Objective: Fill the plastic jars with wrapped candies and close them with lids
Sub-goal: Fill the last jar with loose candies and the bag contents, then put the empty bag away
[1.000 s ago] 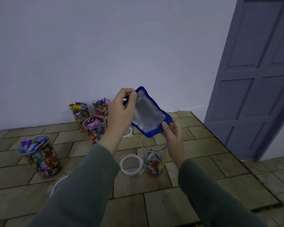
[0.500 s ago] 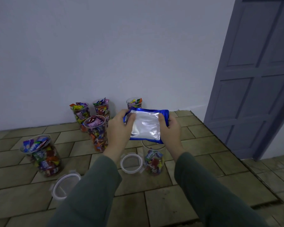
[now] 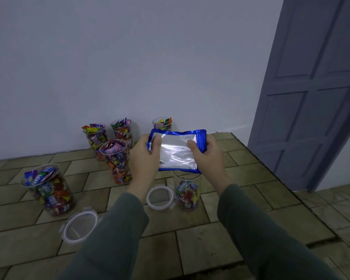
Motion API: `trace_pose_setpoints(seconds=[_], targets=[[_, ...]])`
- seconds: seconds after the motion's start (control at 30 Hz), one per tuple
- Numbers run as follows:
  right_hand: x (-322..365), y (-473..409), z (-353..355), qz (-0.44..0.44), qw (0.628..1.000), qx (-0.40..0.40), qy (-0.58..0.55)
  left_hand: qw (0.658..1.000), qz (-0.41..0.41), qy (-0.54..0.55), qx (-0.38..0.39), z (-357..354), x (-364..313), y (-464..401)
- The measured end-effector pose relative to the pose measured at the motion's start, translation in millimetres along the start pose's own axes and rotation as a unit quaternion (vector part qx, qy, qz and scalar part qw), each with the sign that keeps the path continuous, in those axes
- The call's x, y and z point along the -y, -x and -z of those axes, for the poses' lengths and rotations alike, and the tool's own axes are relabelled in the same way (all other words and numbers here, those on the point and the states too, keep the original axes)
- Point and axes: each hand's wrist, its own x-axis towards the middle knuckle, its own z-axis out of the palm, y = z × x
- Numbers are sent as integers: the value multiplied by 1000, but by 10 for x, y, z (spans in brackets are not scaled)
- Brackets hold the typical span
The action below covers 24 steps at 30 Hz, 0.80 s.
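Setting: tiled floor (image 3: 200,249) of olive-brown slabs meeting a pale wall (image 3: 129,57); a grey-blue panelled door (image 3: 315,93) on the right.
Pouch: a flat blue-edged pouch (image 3: 177,153) with a shiny silver face, held level in the air above the part-filled jar, its long edges running left to right.
Left hand: the left hand (image 3: 143,158) grips the pouch's left end, thumb on top.
Right hand: the right hand (image 3: 207,156) grips the right end, thumb pressed on the silver face.
Part-filled jar: a clear plastic jar (image 3: 187,190) standing upright on the floor, open, with wrapped candies only in its lower half.
Full jars: four open jars heaped with bright wrappers by the wall (image 3: 117,158), (image 3: 95,136), (image 3: 122,132), (image 3: 162,124); a fifth (image 3: 49,188) well apart on the left.
Lids: one clear ring-rimmed lid (image 3: 160,197) lies just beside the part-filled jar; another (image 3: 80,226) lies near the fifth jar.
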Motion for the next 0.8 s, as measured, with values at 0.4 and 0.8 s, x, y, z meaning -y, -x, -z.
trace_pose_setpoints(seconds=[0.4, 0.8], targets=[[-169, 367, 986, 19, 952, -239, -189, 956, -286, 25, -66, -452, -614, 592], [-1298, 1960, 2452, -94, 790, -596, -113, 852, -211, -127, 463, -2059, -532, 2129]])
